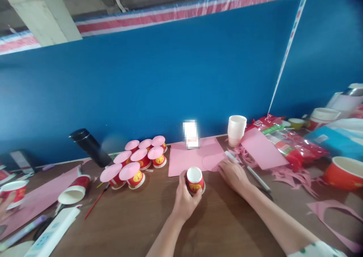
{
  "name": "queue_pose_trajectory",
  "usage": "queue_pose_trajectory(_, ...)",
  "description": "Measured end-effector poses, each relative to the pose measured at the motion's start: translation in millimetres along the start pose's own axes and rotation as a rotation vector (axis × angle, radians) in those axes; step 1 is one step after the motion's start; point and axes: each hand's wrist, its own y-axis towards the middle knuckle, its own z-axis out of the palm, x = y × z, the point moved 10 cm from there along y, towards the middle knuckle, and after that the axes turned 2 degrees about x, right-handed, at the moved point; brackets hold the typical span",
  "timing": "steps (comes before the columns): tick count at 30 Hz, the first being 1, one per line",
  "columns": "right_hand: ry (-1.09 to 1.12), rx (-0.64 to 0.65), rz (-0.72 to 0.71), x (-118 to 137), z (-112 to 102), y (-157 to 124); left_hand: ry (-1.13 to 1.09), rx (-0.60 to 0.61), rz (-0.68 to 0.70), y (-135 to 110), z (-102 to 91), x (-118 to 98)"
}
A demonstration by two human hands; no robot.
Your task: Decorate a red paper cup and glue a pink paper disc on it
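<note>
My left hand (187, 198) is wrapped round a red paper cup (196, 184) with a gold emblem, upside down on the brown table, its white base facing up. To its right, my right hand (234, 174) rests low with bent fingers pinching the right edge of a pink paper circle (212, 161). That circle lies on pink paper sheets (181, 158); the exact grip of the fingertips is blurred. A white pen-like stick (258, 178) lies just beyond my right hand. Several upturned red cups topped with pink discs (138, 154) stand together at the left.
White stacked cups (237, 130) stand by the blue partition (170, 79). Pink scraps (295, 177) and a red plastic packet (292, 145) lie right. At left are a black flask (90, 147), a tipped cup (74, 191), a power strip (52, 234) and another person's hand (6, 208) at a cup.
</note>
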Motion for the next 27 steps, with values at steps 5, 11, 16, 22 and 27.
queue_pose_trajectory(5,0.022,0.017,-0.032,3.1,-1.6,-2.5,-0.004,0.022,0.01,-0.6,0.9,-3.1)
queue_pose_trajectory(11,0.017,-0.004,-0.005,-4.2,-5.0,-2.2,0.017,0.02,0.039,-0.5,1.4,-4.2)
queue_pose_trajectory(16,0.045,-0.003,0.035,-11.0,-1.0,-1.3,-0.021,0.034,0.035,-0.5,2.7,-4.7)
queue_pose_trajectory(22,0.12,0.016,0.03,-13.9,4.4,0.0,-0.007,0.022,0.048,-0.6,3.1,-2.9)
queue_pose_trajectory(27,0.239,-0.013,0.056,-21.8,9.4,2.5,-0.006,-0.02,0.047,-3.6,-2.9,-4.7)
